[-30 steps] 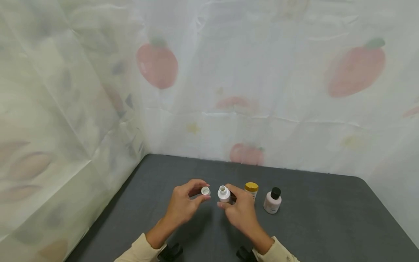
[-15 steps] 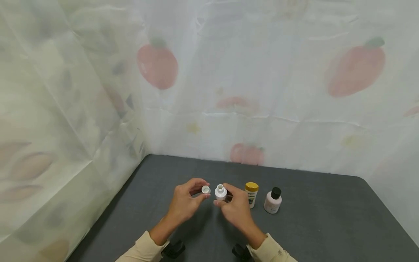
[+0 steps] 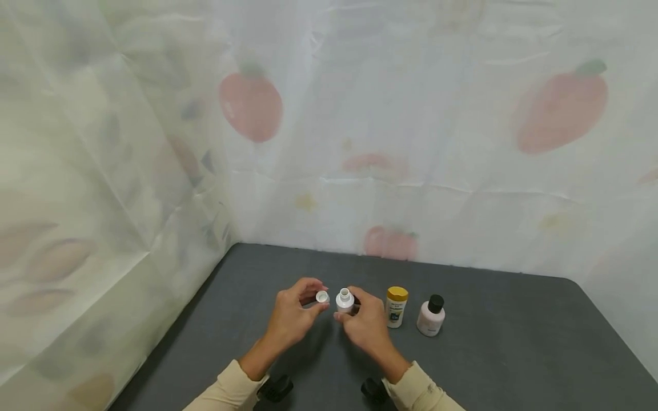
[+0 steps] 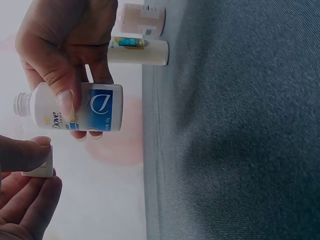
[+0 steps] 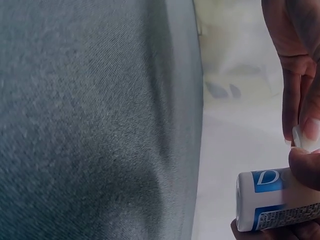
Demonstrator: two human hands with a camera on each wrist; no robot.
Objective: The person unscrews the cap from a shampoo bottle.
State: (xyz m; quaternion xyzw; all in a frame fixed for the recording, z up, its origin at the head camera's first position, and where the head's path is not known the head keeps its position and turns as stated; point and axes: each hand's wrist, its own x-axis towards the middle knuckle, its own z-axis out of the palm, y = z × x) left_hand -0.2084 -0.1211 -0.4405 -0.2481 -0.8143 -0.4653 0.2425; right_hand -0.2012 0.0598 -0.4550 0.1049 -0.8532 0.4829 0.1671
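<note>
To the far left of the small white plastic bottle with a blue label (image 3: 345, 305), the landmark here, hangs a pale, printed cloth curtain (image 3: 77, 188). Between curtain and bottle is the left hand (image 3: 290, 314), its thumb and fingers pinching a small round white cap (image 3: 322, 297); the cap sits just left of the bottle's neck, not touching it, its hollow side visible in the head view. The bottle itself is uncapped, roughly upright and held above the dark grey cloth-covered table (image 3: 493, 342). Directly right of it is the right hand (image 3: 367, 325), gripping its body, thumb across the label and fingertips showing at the far side. Near the bottle, to its right, stands a pale cylindrical bottle with a yellow cap (image 3: 395, 313); farther right stands a pale pink, round-shouldered bottle with a black cap (image 3: 430, 319).
</note>
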